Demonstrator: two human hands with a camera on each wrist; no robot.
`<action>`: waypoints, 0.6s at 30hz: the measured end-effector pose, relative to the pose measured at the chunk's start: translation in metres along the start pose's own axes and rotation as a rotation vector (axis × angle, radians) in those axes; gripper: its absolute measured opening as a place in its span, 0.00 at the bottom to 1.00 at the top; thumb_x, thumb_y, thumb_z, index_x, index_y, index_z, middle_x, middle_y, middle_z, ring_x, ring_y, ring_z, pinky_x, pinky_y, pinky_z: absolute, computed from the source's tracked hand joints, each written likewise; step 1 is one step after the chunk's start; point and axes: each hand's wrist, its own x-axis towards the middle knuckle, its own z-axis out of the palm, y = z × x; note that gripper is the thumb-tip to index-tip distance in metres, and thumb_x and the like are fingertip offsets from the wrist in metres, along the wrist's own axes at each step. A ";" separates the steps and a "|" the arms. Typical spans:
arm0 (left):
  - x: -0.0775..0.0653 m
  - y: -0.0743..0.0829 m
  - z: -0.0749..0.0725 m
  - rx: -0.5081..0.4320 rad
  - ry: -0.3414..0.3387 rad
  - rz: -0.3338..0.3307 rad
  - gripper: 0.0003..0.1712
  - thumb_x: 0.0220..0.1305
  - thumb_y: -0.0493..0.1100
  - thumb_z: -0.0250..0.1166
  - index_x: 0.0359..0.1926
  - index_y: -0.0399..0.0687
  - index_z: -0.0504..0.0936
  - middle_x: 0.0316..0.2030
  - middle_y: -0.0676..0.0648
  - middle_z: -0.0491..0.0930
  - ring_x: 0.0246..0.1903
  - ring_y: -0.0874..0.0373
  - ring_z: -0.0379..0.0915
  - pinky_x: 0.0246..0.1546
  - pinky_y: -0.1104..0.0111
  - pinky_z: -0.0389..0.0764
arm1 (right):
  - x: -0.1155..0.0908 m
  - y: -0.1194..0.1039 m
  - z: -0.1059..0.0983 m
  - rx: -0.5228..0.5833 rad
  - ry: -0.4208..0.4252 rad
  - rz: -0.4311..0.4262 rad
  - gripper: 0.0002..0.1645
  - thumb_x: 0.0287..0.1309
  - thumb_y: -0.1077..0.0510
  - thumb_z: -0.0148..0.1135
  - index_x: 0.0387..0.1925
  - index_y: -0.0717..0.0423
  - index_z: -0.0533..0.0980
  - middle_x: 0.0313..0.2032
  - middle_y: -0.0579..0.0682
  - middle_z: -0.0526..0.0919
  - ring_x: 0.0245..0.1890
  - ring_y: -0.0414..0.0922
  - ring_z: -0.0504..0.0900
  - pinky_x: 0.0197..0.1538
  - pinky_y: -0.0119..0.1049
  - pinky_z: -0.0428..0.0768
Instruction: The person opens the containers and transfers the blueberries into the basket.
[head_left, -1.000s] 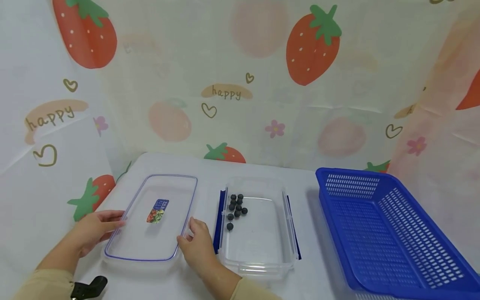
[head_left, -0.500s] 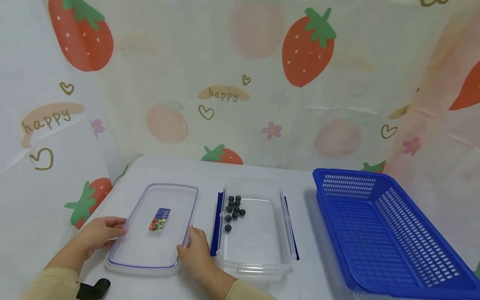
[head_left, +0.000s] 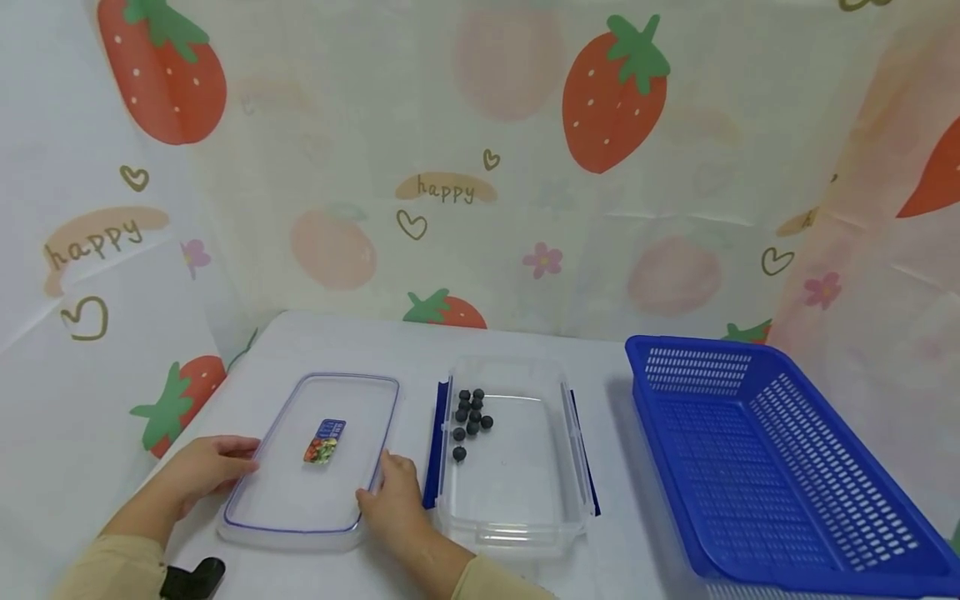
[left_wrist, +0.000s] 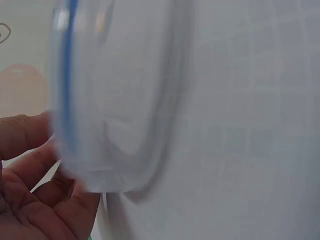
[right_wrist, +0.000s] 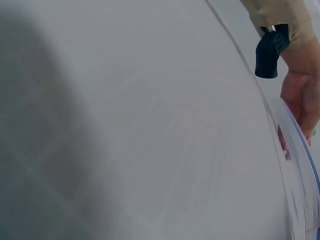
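A clear rectangular lid (head_left: 277, 492) with a thin blue line along its rim and a small printed label (head_left: 325, 442) lies between my two hands. My left hand (head_left: 202, 475) grips its left edge, thumb on top. On the opposite edge my right hand (head_left: 397, 504) pinches it between thumb and fingers. Up close in the left wrist view, one corner of the lid (left_wrist: 120, 100) is blurred beside my left fingers. The right wrist view catches only the far edge of the lid (right_wrist: 300, 165) and my left hand; my right fingers are out of that view.
Right of the lid stands a clear container (head_left: 517, 492) with blue side clips (head_left: 436, 450). Several dark, blueberry-like balls (head_left: 472, 427) lie in its left half. A blue perforated basket (head_left: 750, 467) stands at the far right. Behind the white table (head_left: 600, 533) hangs a strawberry-print cloth (head_left: 465, 100).
The lid and both hands have come lower and slightly to the right in the head view. Both hands keep their hold on its edges. The container, balls and basket have not visibly moved.
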 end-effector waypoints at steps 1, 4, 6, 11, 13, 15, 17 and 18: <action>0.000 0.000 0.000 0.004 0.002 0.003 0.37 0.55 0.45 0.66 0.60 0.28 0.64 0.60 0.28 0.61 0.55 0.39 0.65 0.49 0.53 0.73 | 0.000 -0.001 0.000 0.002 -0.001 0.007 0.37 0.44 0.65 0.67 0.56 0.76 0.66 0.49 0.64 0.70 0.53 0.57 0.70 0.59 0.45 0.67; 0.000 0.002 0.001 0.010 0.002 0.016 0.36 0.56 0.44 0.66 0.60 0.27 0.65 0.60 0.28 0.62 0.56 0.39 0.65 0.49 0.54 0.73 | 0.001 -0.003 -0.001 -0.001 -0.015 0.029 0.37 0.44 0.64 0.67 0.57 0.75 0.65 0.51 0.65 0.69 0.55 0.58 0.69 0.60 0.45 0.66; -0.001 0.003 0.001 0.010 -0.003 0.021 0.36 0.56 0.43 0.65 0.60 0.26 0.64 0.60 0.28 0.62 0.56 0.39 0.65 0.49 0.55 0.73 | 0.002 -0.004 -0.002 0.005 -0.029 0.040 0.38 0.45 0.64 0.67 0.58 0.74 0.64 0.53 0.66 0.68 0.56 0.58 0.67 0.60 0.46 0.65; -0.003 0.007 -0.001 0.023 0.013 0.046 0.36 0.59 0.45 0.63 0.61 0.28 0.62 0.58 0.29 0.64 0.54 0.40 0.67 0.49 0.55 0.74 | 0.001 -0.009 -0.006 0.045 -0.065 0.045 0.38 0.48 0.61 0.66 0.61 0.65 0.63 0.56 0.62 0.67 0.59 0.56 0.66 0.61 0.46 0.64; -0.005 0.010 -0.003 0.036 0.035 0.072 0.36 0.60 0.47 0.62 0.62 0.29 0.62 0.58 0.30 0.66 0.54 0.41 0.68 0.49 0.55 0.74 | 0.000 -0.014 -0.010 0.074 -0.070 0.043 0.36 0.50 0.60 0.65 0.61 0.59 0.65 0.56 0.58 0.67 0.57 0.54 0.68 0.60 0.45 0.66; -0.008 0.016 -0.005 0.046 0.056 0.100 0.36 0.61 0.49 0.60 0.63 0.30 0.61 0.58 0.30 0.66 0.53 0.41 0.68 0.50 0.54 0.72 | 0.000 -0.023 -0.015 0.138 -0.073 0.058 0.34 0.51 0.60 0.65 0.61 0.55 0.66 0.55 0.55 0.68 0.56 0.52 0.69 0.57 0.43 0.69; -0.011 0.022 -0.006 0.040 0.073 0.121 0.37 0.62 0.50 0.59 0.63 0.30 0.60 0.58 0.30 0.65 0.54 0.41 0.66 0.52 0.53 0.71 | 0.001 -0.033 -0.021 0.232 -0.073 0.072 0.33 0.52 0.60 0.64 0.61 0.52 0.66 0.55 0.53 0.68 0.56 0.51 0.70 0.57 0.41 0.70; -0.012 0.025 -0.007 0.033 0.080 0.131 0.37 0.63 0.51 0.58 0.64 0.31 0.59 0.59 0.30 0.65 0.55 0.40 0.65 0.53 0.52 0.70 | 0.002 -0.037 -0.025 0.281 -0.074 0.075 0.33 0.53 0.61 0.63 0.61 0.52 0.65 0.56 0.53 0.68 0.57 0.50 0.69 0.57 0.40 0.70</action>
